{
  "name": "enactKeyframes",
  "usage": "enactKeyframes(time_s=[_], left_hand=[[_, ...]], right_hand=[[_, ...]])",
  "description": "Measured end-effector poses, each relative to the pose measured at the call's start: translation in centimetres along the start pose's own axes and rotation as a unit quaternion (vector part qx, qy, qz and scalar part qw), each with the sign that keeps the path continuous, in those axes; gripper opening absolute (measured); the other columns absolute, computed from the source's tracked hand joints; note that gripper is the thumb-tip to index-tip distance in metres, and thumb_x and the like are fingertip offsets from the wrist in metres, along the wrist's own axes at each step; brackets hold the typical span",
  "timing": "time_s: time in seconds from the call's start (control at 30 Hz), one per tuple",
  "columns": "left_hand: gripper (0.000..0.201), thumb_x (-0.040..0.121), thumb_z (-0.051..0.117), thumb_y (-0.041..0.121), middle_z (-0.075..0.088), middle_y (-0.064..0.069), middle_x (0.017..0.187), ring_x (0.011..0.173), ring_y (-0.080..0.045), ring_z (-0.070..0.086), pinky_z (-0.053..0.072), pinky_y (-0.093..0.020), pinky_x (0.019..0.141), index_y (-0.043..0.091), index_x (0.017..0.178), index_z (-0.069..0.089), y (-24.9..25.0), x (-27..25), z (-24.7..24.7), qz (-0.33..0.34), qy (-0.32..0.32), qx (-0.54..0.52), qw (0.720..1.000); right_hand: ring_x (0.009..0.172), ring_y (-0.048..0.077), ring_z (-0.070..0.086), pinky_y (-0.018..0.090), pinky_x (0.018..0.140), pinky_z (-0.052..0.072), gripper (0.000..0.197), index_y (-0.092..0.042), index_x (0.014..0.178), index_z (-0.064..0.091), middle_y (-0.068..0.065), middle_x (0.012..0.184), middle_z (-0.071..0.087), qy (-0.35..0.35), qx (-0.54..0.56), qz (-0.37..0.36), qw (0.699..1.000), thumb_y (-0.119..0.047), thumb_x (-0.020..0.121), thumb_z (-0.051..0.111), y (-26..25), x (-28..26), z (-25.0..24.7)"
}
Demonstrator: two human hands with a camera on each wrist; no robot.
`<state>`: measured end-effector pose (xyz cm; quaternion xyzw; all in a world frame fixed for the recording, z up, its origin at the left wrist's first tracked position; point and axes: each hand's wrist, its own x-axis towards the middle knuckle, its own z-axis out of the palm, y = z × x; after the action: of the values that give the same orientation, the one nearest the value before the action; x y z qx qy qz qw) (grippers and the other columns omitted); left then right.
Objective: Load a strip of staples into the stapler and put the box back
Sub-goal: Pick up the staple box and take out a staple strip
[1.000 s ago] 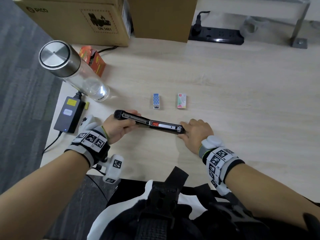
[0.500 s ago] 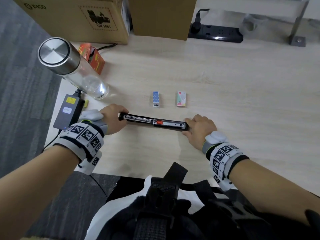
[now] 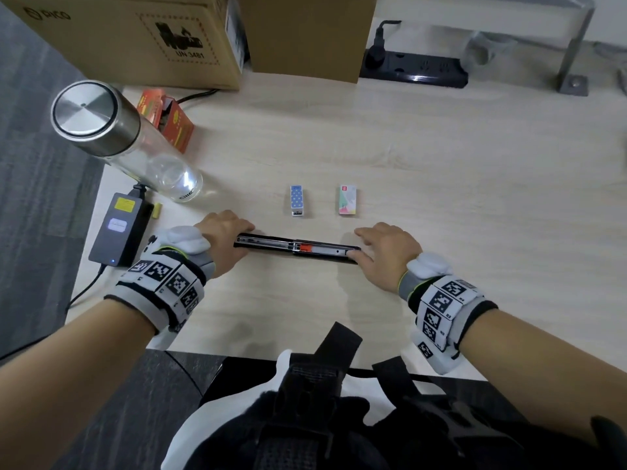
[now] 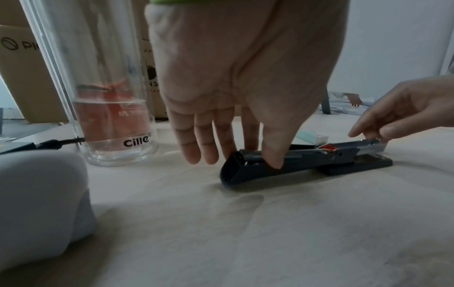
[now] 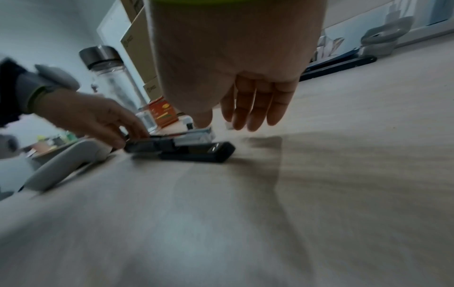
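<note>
The black stapler (image 3: 295, 247) lies swung open flat on the table, its magazine up and an orange pusher (image 3: 306, 247) at mid-length. My left hand (image 3: 224, 239) pinches its left end, thumb (image 4: 272, 159) on the near side and fingers behind. At the right end, my right hand (image 3: 383, 252) has straight, spread fingers, and its thumb touches the magazine tip (image 5: 203, 134). Two small boxes lie just beyond the stapler. One is blue and dotted (image 3: 297, 200), with its tray poking out. The other is white, green and pink (image 3: 347, 200).
A glass bottle with a steel lid (image 3: 118, 140) stands at the left, near an orange carton (image 3: 166, 120) and a grey power adapter (image 3: 120, 228) at the table's left edge. Cardboard boxes (image 3: 135, 35) and a black power strip (image 3: 414, 67) line the back.
The stapler has come down from a tilt to lie flat and level. My left hand turned palm-down over its left end. My right hand's fingers have straightened and spread.
</note>
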<state>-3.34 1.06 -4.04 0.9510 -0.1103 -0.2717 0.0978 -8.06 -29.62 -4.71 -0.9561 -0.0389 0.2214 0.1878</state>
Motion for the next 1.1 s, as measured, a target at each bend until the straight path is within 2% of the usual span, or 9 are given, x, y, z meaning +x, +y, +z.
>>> enactKeyframes(time_s=[0.1,0.17,0.3,0.4,0.57,0.67,0.8,0.97,1.1], left_hand=[[0.043,0.081,0.064,0.035,0.055,-0.003,0.119,0.108,-0.027,0.048,0.043,-0.039,0.090,0.027,0.122,0.052,0.4,-0.1,-0.3,0.003,0.037,-0.037,0.999],[0.042,0.081,0.066,0.033,0.058,-0.003,0.116,0.108,-0.026,0.050,0.042,-0.036,0.086,0.027,0.121,0.054,1.0,-0.1,-0.6,0.014,0.071,-0.076,0.994],[0.040,0.081,0.067,0.026,0.062,-0.003,0.111,0.101,-0.021,0.056,0.044,-0.031,0.084,0.023,0.119,0.057,2.9,-0.3,-0.9,0.037,0.128,-0.169,0.977],[0.036,0.082,0.067,0.023,0.063,-0.004,0.108,0.097,-0.018,0.057,0.048,-0.034,0.086,0.020,0.117,0.059,4.5,-0.6,-0.6,0.060,0.142,-0.209,0.966],[0.035,0.081,0.063,0.028,0.064,-0.001,0.106,0.094,-0.014,0.058,0.051,-0.035,0.085,0.020,0.115,0.060,6.8,-0.5,0.2,0.094,0.132,-0.259,0.952],[0.035,0.082,0.067,0.018,0.062,0.001,0.105,0.093,-0.015,0.058,0.054,-0.034,0.082,0.022,0.116,0.059,8.5,-0.1,0.2,0.086,0.117,-0.297,0.944],[0.045,0.080,0.069,0.018,0.060,0.003,0.105,0.089,-0.014,0.060,0.054,-0.031,0.081,0.026,0.122,0.053,12.1,1.3,-0.3,0.070,0.069,-0.355,0.930],[0.064,0.070,0.075,0.029,0.055,0.002,0.114,0.080,-0.012,0.059,0.052,-0.031,0.078,0.027,0.126,0.045,17.7,3.1,0.9,0.114,0.024,-0.270,0.956],[0.049,0.071,0.072,0.033,0.058,0.003,0.107,0.072,-0.011,0.061,0.051,-0.032,0.074,0.025,0.116,0.053,20.6,3.8,2.6,0.133,0.007,-0.219,0.967]], right_hand=[[0.103,0.025,0.055,0.033,0.083,0.045,0.045,-0.023,0.129,0.046,0.005,0.114,0.057,0.039,0.048,0.018,0.998,-0.039,0.088,0.054,0.4,1.8,-1.5],[0.109,0.027,0.053,0.036,0.089,0.046,0.051,-0.021,0.132,0.041,0.008,0.123,0.053,0.043,0.038,0.022,0.998,-0.036,0.087,0.058,0.4,3.5,-2.4],[0.125,0.030,0.041,0.039,0.102,0.038,0.065,-0.018,0.138,0.033,0.007,0.143,0.038,0.016,0.020,0.009,1.000,-0.029,0.083,0.064,-0.2,6.4,-2.8],[0.129,0.029,0.033,0.039,0.104,0.035,0.072,-0.021,0.141,0.027,0.003,0.148,0.032,-0.015,-0.006,-0.004,1.000,-0.029,0.081,0.066,-0.3,7.9,-2.5],[0.118,0.029,0.041,0.039,0.092,0.042,0.061,-0.022,0.136,0.034,0.006,0.130,0.049,-0.005,-0.015,-0.008,1.000,-0.033,0.083,0.063,0.4,8.4,-2.1],[0.116,0.028,0.045,0.036,0.090,0.042,0.061,-0.024,0.135,0.037,0.006,0.126,0.052,0.049,0.061,0.011,0.997,-0.037,0.081,0.064,0.7,7.0,-2.4],[0.108,0.021,0.054,0.033,0.088,0.045,0.066,-0.033,0.133,0.037,0.001,0.123,0.055,0.093,0.156,0.058,0.982,-0.045,0.075,0.067,1.2,3.4,-3.3],[0.094,0.011,0.054,0.026,0.079,0.040,0.067,-0.032,0.129,0.043,-0.007,0.110,0.060,0.136,0.235,0.128,0.954,-0.051,0.071,0.071,2.8,-1.2,-4.0],[0.098,0.013,0.056,0.026,0.079,0.040,0.066,-0.030,0.128,0.046,-0.006,0.111,0.061,0.142,0.236,0.139,0.951,-0.049,0.071,0.073,4.3,-3.3,-3.2]])
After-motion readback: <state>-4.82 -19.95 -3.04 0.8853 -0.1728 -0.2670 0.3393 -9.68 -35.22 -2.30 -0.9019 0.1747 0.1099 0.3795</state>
